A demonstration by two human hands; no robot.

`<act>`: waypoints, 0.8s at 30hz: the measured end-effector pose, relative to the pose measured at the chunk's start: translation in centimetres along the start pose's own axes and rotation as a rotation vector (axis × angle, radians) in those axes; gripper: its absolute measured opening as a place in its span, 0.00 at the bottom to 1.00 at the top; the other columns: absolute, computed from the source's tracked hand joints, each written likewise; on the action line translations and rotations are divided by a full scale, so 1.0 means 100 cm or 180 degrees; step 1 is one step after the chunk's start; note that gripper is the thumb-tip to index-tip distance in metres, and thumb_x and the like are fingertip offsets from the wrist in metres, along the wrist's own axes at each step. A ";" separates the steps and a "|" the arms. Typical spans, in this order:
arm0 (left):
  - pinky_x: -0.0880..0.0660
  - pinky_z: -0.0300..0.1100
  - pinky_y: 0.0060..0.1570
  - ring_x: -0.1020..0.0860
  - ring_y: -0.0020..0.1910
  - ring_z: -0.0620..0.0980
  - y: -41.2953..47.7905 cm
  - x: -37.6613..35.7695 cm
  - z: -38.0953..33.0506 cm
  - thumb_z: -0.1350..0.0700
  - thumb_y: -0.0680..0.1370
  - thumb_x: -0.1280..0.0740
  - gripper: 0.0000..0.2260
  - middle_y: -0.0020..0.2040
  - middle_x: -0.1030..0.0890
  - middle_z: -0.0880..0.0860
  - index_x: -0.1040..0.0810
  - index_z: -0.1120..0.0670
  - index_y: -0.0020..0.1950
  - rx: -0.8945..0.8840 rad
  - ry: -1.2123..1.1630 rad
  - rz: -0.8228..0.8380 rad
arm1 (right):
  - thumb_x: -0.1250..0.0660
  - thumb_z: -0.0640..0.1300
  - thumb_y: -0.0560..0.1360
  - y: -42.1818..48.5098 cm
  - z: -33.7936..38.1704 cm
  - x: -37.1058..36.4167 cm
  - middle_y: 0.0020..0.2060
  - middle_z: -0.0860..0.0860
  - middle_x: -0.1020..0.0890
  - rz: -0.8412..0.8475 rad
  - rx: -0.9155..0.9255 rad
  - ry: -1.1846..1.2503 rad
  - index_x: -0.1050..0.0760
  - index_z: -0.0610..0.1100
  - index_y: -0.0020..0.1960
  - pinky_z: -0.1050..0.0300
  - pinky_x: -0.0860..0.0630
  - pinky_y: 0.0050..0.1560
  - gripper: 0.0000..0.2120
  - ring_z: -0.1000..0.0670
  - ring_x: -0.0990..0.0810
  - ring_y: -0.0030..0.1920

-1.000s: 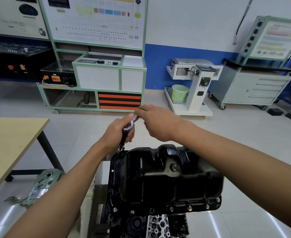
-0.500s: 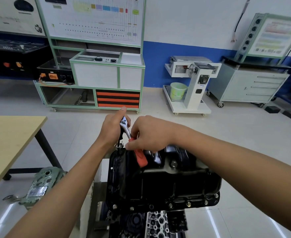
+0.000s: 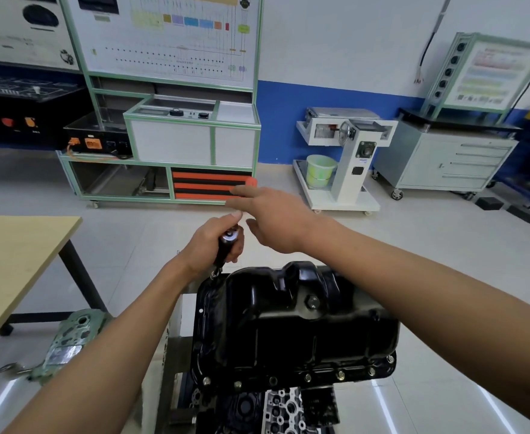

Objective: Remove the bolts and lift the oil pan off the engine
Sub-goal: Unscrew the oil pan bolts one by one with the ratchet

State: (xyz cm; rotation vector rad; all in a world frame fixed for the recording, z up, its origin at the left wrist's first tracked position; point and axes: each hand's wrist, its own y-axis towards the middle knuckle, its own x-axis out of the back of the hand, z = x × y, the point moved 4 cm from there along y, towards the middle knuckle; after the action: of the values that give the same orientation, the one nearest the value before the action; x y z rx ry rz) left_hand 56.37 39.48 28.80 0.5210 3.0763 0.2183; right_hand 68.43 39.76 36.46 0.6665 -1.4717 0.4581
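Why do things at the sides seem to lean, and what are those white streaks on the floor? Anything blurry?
Head view: the wide-angle lens bends the edges, so the display board leans; the streaks on the floor are glare, as are the highlights on the oil pan; the right hand looks slightly smeared, the left hand gripping the ratchet sharper.

Left grip (image 3: 215, 247) curled round ratchet (image 3: 228, 237); right grip (image 3: 273, 219) fingers straight, both forearms outstretched.
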 end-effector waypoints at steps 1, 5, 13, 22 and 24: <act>0.31 0.42 0.34 0.32 0.28 0.53 -0.001 0.003 0.000 0.35 0.74 0.40 0.29 0.23 0.31 0.55 0.29 0.56 0.23 -0.0067 -0.0047 -0.0134 | 0.37 0.39 0.79 -0.003 -0.003 0.001 0.74 0.52 0.31 -0.0025 -0.0004 0.0024 0.31 0.50 0.73 0.47 0.25 0.60 0.24 0.45 0.29 0.70; 0.30 0.38 0.30 0.32 0.27 0.55 -0.001 0.016 0.001 0.35 0.77 0.41 0.30 0.23 0.30 0.54 0.28 0.53 0.22 -0.0124 -0.0085 -0.0917 | 0.36 0.50 0.79 -0.012 -0.008 0.013 0.57 0.52 0.19 0.0037 -0.0286 -0.0116 0.23 0.51 0.63 0.49 0.23 0.54 0.13 0.46 0.24 0.60; 0.35 0.42 0.29 0.32 0.26 0.53 0.002 0.012 0.001 0.41 0.75 0.37 0.30 0.27 0.30 0.60 0.32 0.69 0.32 -0.0344 -0.0027 -0.1502 | 0.28 0.56 0.73 -0.022 0.033 0.018 0.24 0.48 0.24 0.0563 -0.0298 0.0664 0.22 0.42 0.31 0.52 0.25 0.36 0.21 0.47 0.27 0.29; 0.37 0.40 0.25 0.27 0.26 0.52 0.001 0.014 -0.006 0.41 0.78 0.40 0.28 0.27 0.23 0.59 0.23 0.62 0.30 -0.0193 0.0083 -0.0949 | 0.31 0.48 0.77 -0.013 0.004 0.023 0.28 0.49 0.24 0.0566 -0.0438 0.0030 0.22 0.45 0.35 0.54 0.27 0.37 0.13 0.45 0.23 0.37; 0.35 0.41 0.26 0.25 0.27 0.52 0.001 0.013 -0.009 0.42 0.78 0.40 0.27 0.28 0.22 0.59 0.23 0.62 0.30 -0.0207 0.0114 -0.0727 | 0.33 0.47 0.79 -0.010 -0.001 0.021 0.38 0.50 0.27 0.0271 -0.0529 -0.0419 0.19 0.47 0.49 0.54 0.31 0.40 0.05 0.44 0.26 0.41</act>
State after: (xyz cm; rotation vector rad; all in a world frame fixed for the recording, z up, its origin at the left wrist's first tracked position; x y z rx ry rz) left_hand 55.12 39.90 29.68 0.1625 3.1151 0.3242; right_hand 69.26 38.87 38.42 0.5114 -1.6478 0.3576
